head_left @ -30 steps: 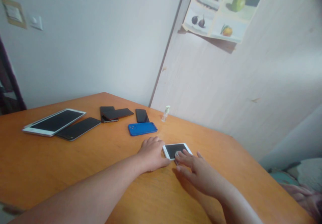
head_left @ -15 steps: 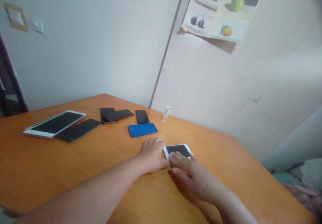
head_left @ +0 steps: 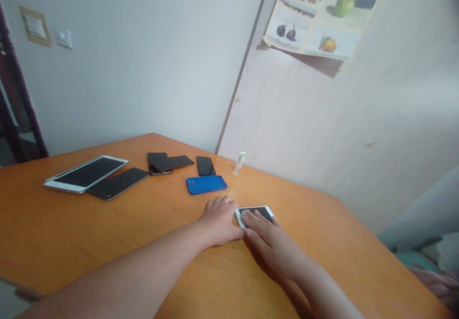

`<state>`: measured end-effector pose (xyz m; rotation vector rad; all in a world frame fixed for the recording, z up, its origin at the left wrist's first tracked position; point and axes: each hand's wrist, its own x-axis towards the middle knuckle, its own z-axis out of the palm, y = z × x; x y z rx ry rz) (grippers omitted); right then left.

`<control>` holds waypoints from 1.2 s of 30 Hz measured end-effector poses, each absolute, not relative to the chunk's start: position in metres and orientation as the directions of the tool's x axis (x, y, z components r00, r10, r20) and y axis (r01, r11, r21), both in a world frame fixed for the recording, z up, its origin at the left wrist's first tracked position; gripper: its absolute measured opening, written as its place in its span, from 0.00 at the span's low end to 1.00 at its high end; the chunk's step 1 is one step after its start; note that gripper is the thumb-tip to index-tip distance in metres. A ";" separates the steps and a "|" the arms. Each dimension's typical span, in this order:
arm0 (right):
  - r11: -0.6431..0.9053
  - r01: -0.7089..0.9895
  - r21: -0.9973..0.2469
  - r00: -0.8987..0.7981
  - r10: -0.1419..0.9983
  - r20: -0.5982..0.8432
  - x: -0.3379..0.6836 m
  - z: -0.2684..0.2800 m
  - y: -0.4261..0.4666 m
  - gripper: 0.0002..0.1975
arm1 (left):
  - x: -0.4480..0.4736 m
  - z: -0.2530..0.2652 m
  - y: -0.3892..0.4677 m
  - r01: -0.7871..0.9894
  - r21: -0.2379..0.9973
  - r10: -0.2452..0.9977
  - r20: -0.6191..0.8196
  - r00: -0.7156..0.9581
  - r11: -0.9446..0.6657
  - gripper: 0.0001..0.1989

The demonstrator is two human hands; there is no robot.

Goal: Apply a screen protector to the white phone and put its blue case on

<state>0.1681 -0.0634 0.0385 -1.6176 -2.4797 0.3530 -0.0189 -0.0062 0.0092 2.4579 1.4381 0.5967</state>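
A white smartphone [head_left: 267, 210] lies face up on the table, its dark screen partly covered by my fingers. My left hand [head_left: 220, 221] grips the phone's left end, with the thumb at the near corner and the fingers at the far one. Over the screen, my right hand [head_left: 265, 233] has its fingers stretched flat and pressed down. Under those fingertips a small whitish pad [head_left: 244, 213], perhaps cotton, shows at the left part of the screen; most of it is hidden.
Behind my hands lie a blue phone case [head_left: 207, 185] and a black phone [head_left: 205, 166]. A small clear spray bottle [head_left: 239, 163] stands near the wall. Farther left are two overlapping dark phones [head_left: 174, 163], a white tablet [head_left: 88, 173] and a large dark phone [head_left: 120, 183].
My right hand has slid slightly up and left across the screen, the pad moving with it. The left hand keeps its grip on the phone. The camera view has turned slightly left.
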 end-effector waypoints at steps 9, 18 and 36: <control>0.410 0.869 -0.276 -0.426 0.905 0.002 0.174 0.055 -0.068 0.25 | -0.018 0.006 -0.006 0.779 0.381 0.866 0.248 0.433 -0.498 0.24; 0.365 0.910 -0.196 -0.367 0.930 0.029 0.161 0.030 -0.044 0.26 | -0.016 0.007 -0.007 0.788 0.380 0.874 0.245 0.419 -0.484 0.23; 0.358 0.921 -0.152 -0.353 0.934 0.063 0.160 0.038 -0.050 0.26 | -0.016 0.011 -0.010 0.789 0.394 0.881 0.234 0.410 -0.472 0.21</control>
